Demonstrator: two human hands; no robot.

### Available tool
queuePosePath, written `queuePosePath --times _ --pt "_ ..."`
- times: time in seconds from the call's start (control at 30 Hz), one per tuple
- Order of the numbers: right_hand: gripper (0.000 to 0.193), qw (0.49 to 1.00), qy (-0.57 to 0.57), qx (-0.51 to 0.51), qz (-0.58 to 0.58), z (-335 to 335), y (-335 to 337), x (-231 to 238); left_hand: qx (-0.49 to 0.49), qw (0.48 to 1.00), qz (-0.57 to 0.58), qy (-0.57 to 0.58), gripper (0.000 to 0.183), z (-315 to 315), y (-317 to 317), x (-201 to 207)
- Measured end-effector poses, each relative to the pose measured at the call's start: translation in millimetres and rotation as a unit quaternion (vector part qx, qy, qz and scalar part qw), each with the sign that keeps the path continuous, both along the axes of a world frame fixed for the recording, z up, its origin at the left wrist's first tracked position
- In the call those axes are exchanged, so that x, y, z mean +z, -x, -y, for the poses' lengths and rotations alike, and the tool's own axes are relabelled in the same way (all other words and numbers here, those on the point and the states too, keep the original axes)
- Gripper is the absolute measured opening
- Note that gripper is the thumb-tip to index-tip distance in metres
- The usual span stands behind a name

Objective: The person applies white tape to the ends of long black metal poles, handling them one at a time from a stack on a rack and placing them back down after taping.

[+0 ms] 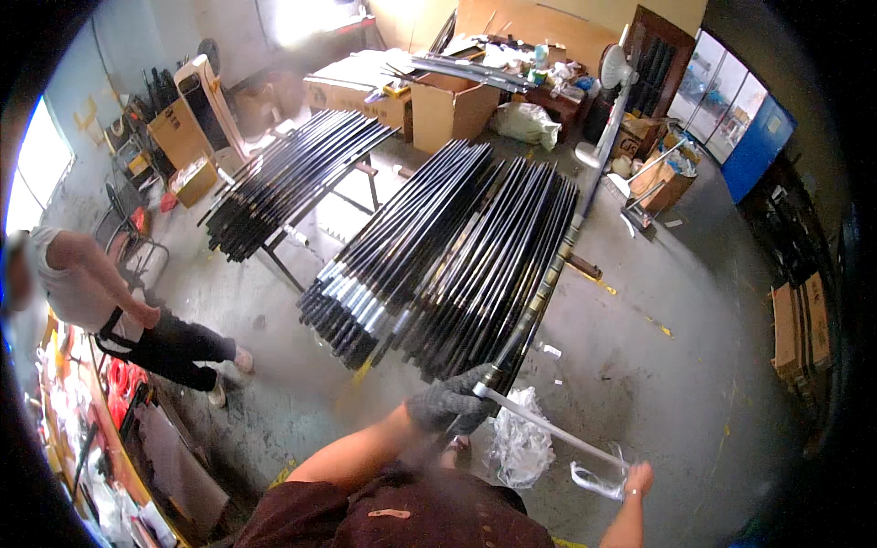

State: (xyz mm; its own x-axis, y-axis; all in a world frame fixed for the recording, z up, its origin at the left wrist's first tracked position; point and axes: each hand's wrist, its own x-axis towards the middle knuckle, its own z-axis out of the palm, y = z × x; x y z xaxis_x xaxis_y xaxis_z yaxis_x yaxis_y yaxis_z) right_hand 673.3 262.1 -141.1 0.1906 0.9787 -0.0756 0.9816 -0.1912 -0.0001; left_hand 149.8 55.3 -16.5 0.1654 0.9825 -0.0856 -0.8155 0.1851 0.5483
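Observation:
My left hand (452, 402), in a dark grey glove, is closed around the lower part of a long dark pole (551, 274) with pale bands. The pole slants up and away to the right. A narrow white plastic strip (557, 431) stretches from the pole beside my glove to my bare right hand (639, 479), which grips its far end low on the right. A loose loop of the strip hangs by those fingers. Close ahead, many black poles (512, 265) lie side by side in two groups, some with silvery ends.
Another batch of black poles (292, 178) rests on a stand at left. A co-worker (87, 283) stands left by a cluttered bench (110, 438). Crumpled clear plastic (521, 443) lies on the floor near my feet. Cartons (448, 114) and a white fan (614, 68) are behind.

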Motion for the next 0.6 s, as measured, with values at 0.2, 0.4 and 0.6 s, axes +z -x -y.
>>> queuePosePath --times 0.2,0.4,0.6 --pt "0.02 0.996 0.031 -0.057 0.063 51 -157 -40 -0.094 0.982 -0.162 0.013 0.08 -21 -30 -32" --pt "0.017 0.996 0.003 -0.008 0.089 35 -205 -14 0.043 0.882 -0.468 0.026 0.068 -42 -22 -75" --pt "0.011 0.984 0.005 -0.107 0.139 0 -169 5 0.31 0.788 -0.514 0.137 0.06 -66 80 -153"
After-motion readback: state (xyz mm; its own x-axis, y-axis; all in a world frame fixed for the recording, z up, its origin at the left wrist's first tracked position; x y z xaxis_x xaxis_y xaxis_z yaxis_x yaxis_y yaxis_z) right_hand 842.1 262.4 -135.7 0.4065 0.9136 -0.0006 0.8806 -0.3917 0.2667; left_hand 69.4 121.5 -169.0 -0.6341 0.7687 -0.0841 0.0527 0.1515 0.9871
